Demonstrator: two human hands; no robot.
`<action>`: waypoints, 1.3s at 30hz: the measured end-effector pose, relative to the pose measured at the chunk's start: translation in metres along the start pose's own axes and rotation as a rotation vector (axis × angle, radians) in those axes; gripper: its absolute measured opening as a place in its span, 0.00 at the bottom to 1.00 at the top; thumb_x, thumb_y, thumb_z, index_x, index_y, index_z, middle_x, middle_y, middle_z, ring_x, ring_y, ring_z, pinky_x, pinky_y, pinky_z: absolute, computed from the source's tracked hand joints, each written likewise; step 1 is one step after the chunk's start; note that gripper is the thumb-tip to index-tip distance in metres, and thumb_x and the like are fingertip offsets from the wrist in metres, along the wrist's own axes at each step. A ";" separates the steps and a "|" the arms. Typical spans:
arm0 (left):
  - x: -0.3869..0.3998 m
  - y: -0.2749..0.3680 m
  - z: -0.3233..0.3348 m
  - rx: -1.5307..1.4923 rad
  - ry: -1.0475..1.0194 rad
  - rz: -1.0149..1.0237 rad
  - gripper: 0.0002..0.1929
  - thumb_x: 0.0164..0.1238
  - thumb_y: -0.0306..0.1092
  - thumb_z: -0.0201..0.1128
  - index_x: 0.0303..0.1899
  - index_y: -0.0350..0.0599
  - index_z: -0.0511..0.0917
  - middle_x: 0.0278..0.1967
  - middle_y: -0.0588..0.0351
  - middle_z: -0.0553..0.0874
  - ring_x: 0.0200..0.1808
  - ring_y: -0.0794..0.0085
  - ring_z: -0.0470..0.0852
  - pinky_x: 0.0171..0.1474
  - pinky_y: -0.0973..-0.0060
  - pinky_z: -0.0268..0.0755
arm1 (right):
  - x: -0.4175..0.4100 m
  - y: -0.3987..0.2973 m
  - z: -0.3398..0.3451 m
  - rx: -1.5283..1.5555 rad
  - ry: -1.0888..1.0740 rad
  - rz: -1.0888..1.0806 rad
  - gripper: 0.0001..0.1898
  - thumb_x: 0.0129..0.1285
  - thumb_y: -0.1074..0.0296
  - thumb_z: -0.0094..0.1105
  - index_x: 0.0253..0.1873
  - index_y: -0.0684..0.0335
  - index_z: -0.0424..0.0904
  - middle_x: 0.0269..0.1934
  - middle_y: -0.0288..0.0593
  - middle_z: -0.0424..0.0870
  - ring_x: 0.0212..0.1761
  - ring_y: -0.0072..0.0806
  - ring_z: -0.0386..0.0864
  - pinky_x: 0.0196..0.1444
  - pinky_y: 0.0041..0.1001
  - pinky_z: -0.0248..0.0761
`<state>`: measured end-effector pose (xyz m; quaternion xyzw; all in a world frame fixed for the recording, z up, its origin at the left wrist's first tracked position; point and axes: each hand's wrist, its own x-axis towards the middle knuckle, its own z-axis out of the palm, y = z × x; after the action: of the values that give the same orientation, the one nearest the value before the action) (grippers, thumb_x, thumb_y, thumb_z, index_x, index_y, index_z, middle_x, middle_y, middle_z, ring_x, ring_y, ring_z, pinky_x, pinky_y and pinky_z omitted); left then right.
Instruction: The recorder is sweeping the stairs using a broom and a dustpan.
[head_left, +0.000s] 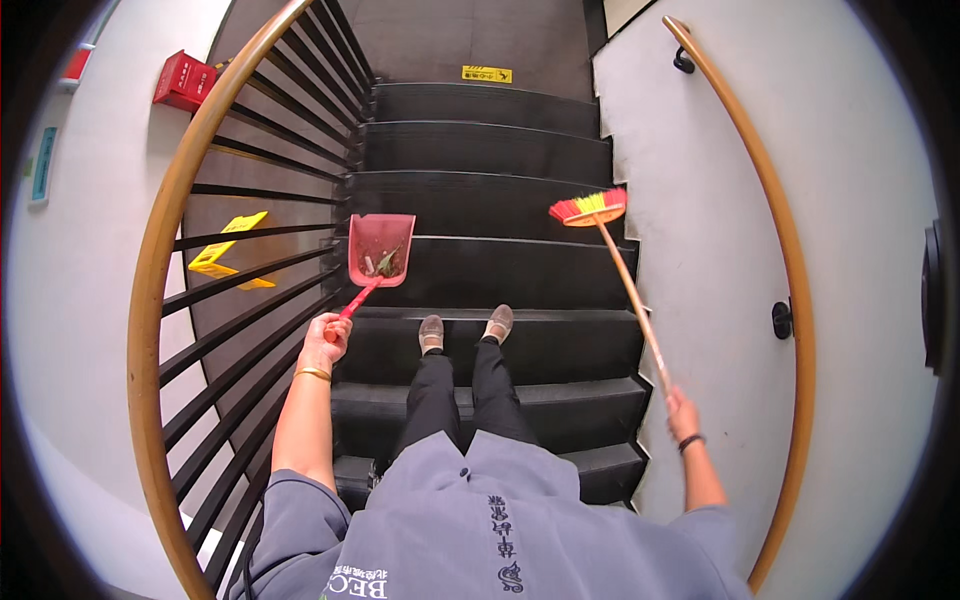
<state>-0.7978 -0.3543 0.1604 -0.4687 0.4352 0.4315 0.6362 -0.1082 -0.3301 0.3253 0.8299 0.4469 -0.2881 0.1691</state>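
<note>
My left hand (328, 337) grips the red handle of a pink plastic dustpan (382, 240), which is over the steps beside the balusters. Inside the pan lie debris, a green leaf (387, 260) and a small whitish piece. On the right, my right hand (682, 415) is closed around the wooden stick of a broom (630, 283). The broom's red and yellow bristles (589, 205) point away from me, near the right wall at the stair edge. Whether the bristles touch a step cannot be told.
Dark stairs (487, 202) descend ahead to a landing with a yellow floor sticker (487, 74). Wooden handrails run along the left (146, 315) and right (787, 225). Beyond the balusters (247, 282) are a yellow floor sign (232, 236) and a red box (185, 81). My feet (465, 330) stand on a step.
</note>
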 end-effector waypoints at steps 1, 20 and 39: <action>0.011 0.000 0.005 0.010 -0.014 -0.022 0.05 0.55 0.25 0.48 0.24 0.35 0.65 0.18 0.58 0.70 0.12 0.85 0.67 0.13 0.92 0.64 | -0.009 0.033 0.027 0.100 0.004 -0.040 0.18 0.62 0.60 0.48 0.56 0.53 0.69 0.30 0.52 0.80 0.33 0.41 0.79 0.33 0.33 0.72; 0.039 0.003 -0.074 -0.108 0.310 0.438 0.11 0.63 0.27 0.45 0.35 0.24 0.69 0.31 0.40 0.78 0.30 0.57 0.81 0.37 0.68 0.80 | -0.054 -0.012 0.057 1.428 -0.564 0.854 0.13 0.67 0.57 0.40 0.56 0.35 0.61 0.20 0.33 0.66 0.15 0.16 0.62 0.14 0.17 0.60; -0.083 -0.350 0.167 2.009 -1.132 0.900 0.36 0.44 0.26 0.66 0.60 0.45 0.60 0.59 0.49 0.64 0.64 0.61 0.59 0.62 0.67 0.55 | 0.123 -0.060 0.075 2.026 -0.770 0.965 0.18 0.67 0.58 0.37 0.23 0.58 0.56 0.14 0.34 0.58 0.13 0.23 0.58 0.16 0.21 0.57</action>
<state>-0.4580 -0.2695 0.3475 0.6705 0.3594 0.2284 0.6075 -0.1300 -0.2584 0.1877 0.5270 -0.4243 -0.6476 -0.3505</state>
